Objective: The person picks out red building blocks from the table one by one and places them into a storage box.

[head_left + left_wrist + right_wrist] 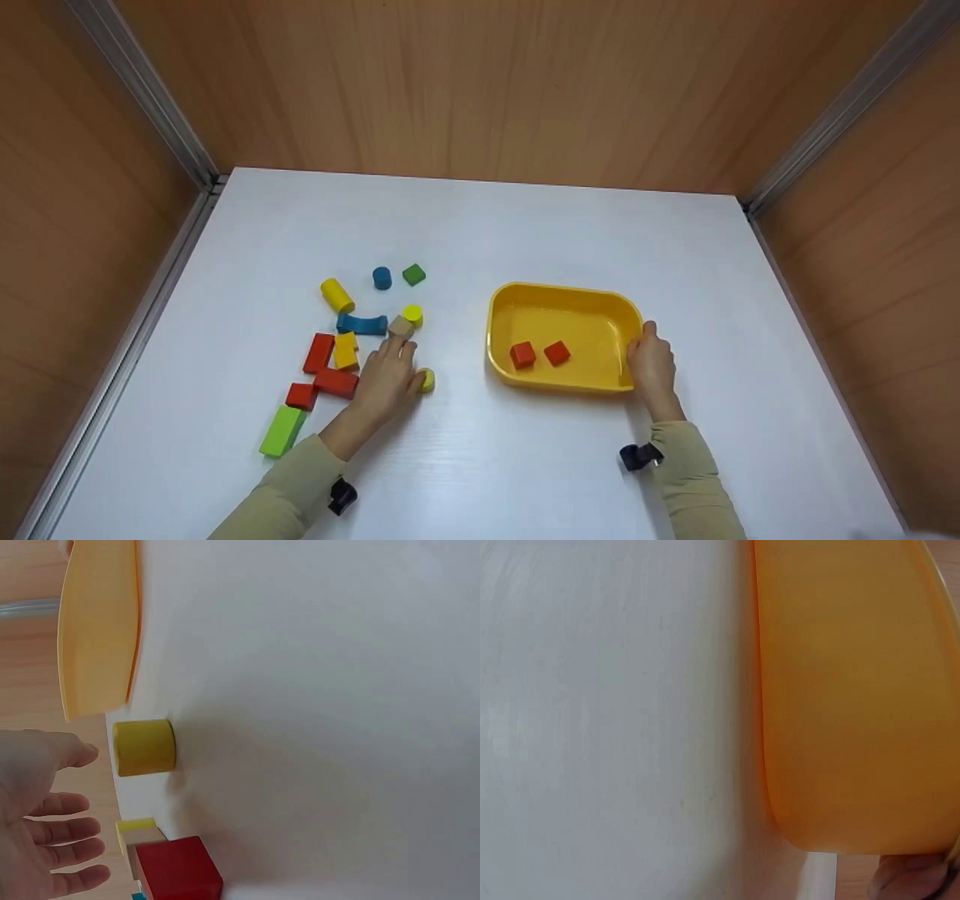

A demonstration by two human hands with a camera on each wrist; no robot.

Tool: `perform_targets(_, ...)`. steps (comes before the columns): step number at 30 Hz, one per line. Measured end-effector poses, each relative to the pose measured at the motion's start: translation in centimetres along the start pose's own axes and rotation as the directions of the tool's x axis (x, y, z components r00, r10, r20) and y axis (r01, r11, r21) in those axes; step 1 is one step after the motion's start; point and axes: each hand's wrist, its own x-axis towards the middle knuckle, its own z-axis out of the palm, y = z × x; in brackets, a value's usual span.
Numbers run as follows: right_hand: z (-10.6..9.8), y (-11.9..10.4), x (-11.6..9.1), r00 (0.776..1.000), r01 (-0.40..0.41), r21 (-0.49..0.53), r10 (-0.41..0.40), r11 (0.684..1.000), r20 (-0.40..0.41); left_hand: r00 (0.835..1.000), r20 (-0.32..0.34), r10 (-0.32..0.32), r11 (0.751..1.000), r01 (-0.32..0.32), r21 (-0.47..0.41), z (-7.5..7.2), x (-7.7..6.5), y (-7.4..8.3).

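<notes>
My left hand (386, 382) hovers over the loose blocks, fingers spread and holding nothing. Beside its thumb stands a short yellow cylinder (427, 380); in the left wrist view a small gap separates that thumb from the yellow cylinder (145, 748). Just past the fingertips are a plain wooden cube (401, 327) and another yellow cylinder (413, 316). With my right hand (654, 371) I grip the right rim of a yellow tray (592, 319). Two red cubes, one at the left (523, 355) and one nearer the middle (556, 353), lie inside the tray.
Left of my left hand lie red blocks (337, 383), a yellow notched block (346, 352), a blue arch (362, 325) and a light green block (283, 431). Farther back are a long yellow cylinder (337, 295), a blue cylinder (382, 278) and a green cube (414, 274). Wooden walls surround the white table (480, 232).
</notes>
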Motion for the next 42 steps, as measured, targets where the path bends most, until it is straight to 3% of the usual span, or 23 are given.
perform_targets(5,0.1,0.1,-0.1,1.0,0.024,-0.003,-0.024,1.0,-0.011,0.998,0.04,-0.04,0.999,0.039,0.014,-0.1,-0.4,-0.9)
perform_targets(13,0.2,0.1,-0.1,0.999,0.036,0.003,-0.036,0.999,-0.04,0.996,0.083,-0.035,0.998,0.03,0.058,-0.3,-0.9,-1.9)
perform_targets(25,0.1,0.0,-0.1,0.999,0.023,-0.009,-0.023,1.0,-0.037,0.971,0.232,-0.058,0.998,0.052,0.032,-0.6,-1.1,-2.3)
perform_targets(34,0.1,0.0,-0.4,0.995,0.077,-0.01,-0.078,0.997,-0.057,0.967,0.251,-0.05,0.999,0.047,0.017,-0.4,-0.9,-2.6)
perform_targets(42,0.0,0.1,-0.2,0.999,0.038,-0.004,-0.038,0.999,-0.02,0.961,0.271,-0.046,0.999,0.044,0.014,-0.5,-0.5,-2.8)
